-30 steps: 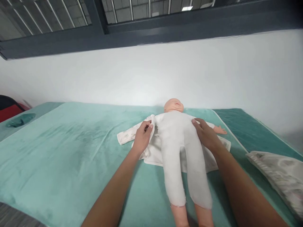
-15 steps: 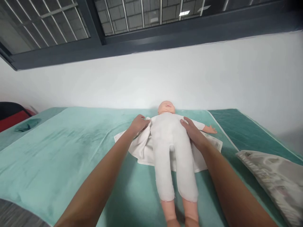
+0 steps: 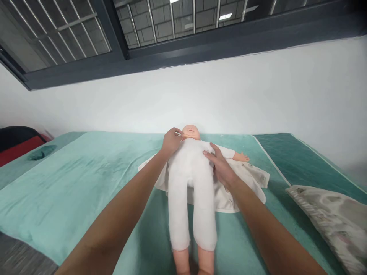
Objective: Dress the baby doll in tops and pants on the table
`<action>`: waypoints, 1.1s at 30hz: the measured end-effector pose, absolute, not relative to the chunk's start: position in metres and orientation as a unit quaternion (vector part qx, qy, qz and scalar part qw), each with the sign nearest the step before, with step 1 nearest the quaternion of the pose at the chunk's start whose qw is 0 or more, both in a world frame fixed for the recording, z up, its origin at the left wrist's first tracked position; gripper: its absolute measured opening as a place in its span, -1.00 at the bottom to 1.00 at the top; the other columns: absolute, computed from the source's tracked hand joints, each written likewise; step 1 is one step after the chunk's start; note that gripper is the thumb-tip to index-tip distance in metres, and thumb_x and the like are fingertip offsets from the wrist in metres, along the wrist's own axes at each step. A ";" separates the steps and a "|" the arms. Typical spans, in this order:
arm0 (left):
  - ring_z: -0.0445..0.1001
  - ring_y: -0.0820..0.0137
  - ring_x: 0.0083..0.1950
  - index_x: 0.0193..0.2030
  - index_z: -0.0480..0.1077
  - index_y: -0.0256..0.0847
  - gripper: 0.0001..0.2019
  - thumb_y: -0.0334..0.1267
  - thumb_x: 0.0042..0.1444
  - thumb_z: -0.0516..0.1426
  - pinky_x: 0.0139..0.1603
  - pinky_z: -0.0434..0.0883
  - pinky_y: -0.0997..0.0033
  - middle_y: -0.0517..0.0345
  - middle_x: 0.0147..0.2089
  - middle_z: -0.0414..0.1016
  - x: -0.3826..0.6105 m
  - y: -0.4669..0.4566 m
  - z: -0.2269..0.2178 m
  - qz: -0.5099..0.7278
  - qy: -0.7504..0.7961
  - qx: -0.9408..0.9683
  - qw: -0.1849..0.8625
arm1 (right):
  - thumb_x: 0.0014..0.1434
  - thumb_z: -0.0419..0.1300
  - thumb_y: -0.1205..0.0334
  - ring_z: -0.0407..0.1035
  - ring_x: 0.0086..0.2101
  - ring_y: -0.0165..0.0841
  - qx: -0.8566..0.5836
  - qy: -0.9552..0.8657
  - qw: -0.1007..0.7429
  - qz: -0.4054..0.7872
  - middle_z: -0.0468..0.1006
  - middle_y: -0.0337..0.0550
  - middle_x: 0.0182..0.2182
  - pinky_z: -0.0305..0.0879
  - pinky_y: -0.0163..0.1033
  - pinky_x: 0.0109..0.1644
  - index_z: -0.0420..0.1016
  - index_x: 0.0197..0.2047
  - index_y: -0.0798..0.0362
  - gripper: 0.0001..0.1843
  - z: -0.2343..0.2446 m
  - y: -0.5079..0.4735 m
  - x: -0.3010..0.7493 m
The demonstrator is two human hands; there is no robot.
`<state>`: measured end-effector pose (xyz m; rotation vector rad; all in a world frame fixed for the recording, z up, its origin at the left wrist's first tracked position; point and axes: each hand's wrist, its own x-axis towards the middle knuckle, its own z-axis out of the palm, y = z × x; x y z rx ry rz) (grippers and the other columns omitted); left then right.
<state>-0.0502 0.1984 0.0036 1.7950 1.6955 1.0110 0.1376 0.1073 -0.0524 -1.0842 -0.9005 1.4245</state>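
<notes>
A baby doll (image 3: 190, 162) with a pale head and a white cloth body lies on its back, legs toward me. Under it spreads an opened white garment (image 3: 243, 179). My left hand (image 3: 172, 141) is closed beside the doll's head and shoulder, fingertips pinched together; what they hold is hidden. The doll's arm on that side is not visible. My right hand (image 3: 220, 164) grips the doll's side, thumb on the front of its body. On the right, the doll's other arm (image 3: 241, 156) stretches outward over the garment.
A green padded cover (image 3: 86, 183) lies beneath everything, with a darker section (image 3: 292, 156) at right. A patterned cloth item (image 3: 335, 217) lies at the right edge. Behind stands a white wall (image 3: 229, 95) below a barred window. A red and black object (image 3: 20, 141) is at far left.
The doll has shifted left on the garment, exposing more of the garment's right side. My left hand has moved up toward the doll's head, and my right hand has moved left with the body.
</notes>
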 end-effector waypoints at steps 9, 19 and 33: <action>0.48 0.37 -0.24 -0.16 0.44 -0.18 -0.75 -0.31 -0.04 0.21 -0.28 0.33 0.42 0.04 -0.11 0.55 -0.045 0.172 0.035 0.270 0.629 0.682 0.257 | 0.10 0.32 -0.04 0.27 0.21 -0.28 -0.438 -0.390 0.513 0.627 0.24 -0.10 0.31 0.23 -0.15 0.29 -0.15 0.43 -0.21 -0.01 -0.056 0.105 0.131; 0.53 0.28 -0.09 -0.08 0.45 -0.15 -0.66 -0.01 0.07 0.18 -0.14 0.43 0.33 0.04 -0.02 0.56 -0.078 0.113 0.060 0.343 0.534 0.664 0.396 | 0.10 0.31 -0.07 0.27 0.21 -0.28 -0.449 -0.398 0.512 0.615 0.24 -0.08 0.31 0.19 -0.14 0.31 -0.15 0.43 -0.21 -0.02 -0.059 0.106 0.130; 0.27 0.44 -0.40 -0.43 0.27 -0.19 -0.64 0.08 0.08 0.12 -0.40 0.20 0.44 0.27 -0.45 0.31 -0.115 0.093 -0.013 0.328 0.652 0.599 0.329 | 0.11 0.25 -0.19 0.24 0.23 -0.27 -0.475 -0.441 0.489 0.584 0.18 -0.08 0.34 0.23 -0.10 0.27 -0.20 0.45 -0.23 -0.01 -0.067 0.106 0.132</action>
